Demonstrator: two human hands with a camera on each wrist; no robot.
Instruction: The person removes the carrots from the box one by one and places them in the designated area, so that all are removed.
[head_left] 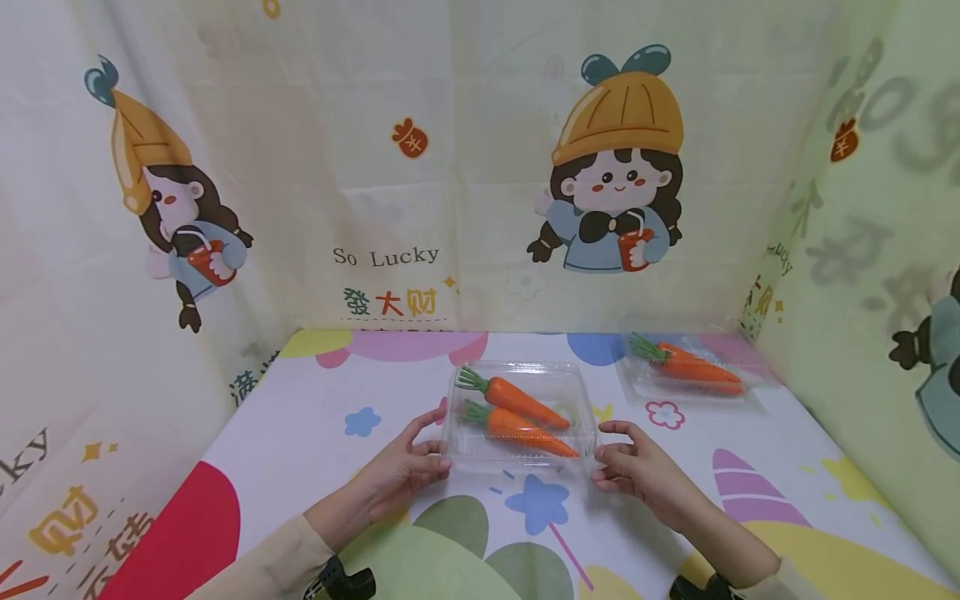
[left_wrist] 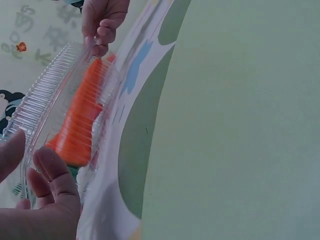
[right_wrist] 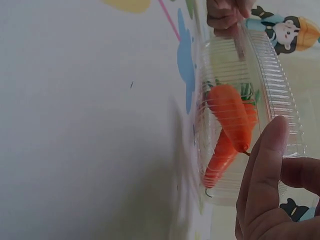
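Note:
A clear plastic box (head_left: 561, 383) with ribbed walls is in the middle of the head view. Two orange carrots (head_left: 528, 402) with short green tops lie slanted inside it. At the box's left side my left hand (head_left: 397, 471) holds the edge, thumb and fingers around the rim in the left wrist view. My right hand (head_left: 645, 467) grips the opposite side near the front corner, its fingers along the rim (right_wrist: 267, 100) in the right wrist view. Through the ribbed wall, the carrots (left_wrist: 82, 117) show blurred.
Another clear plastic box (head_left: 637, 383) holding carrots (head_left: 697, 367) stands at the back right, near the wall. A patterned cloth (head_left: 300, 442) covers the table. Printed fabric walls (head_left: 495, 167) enclose it at the back and both sides.

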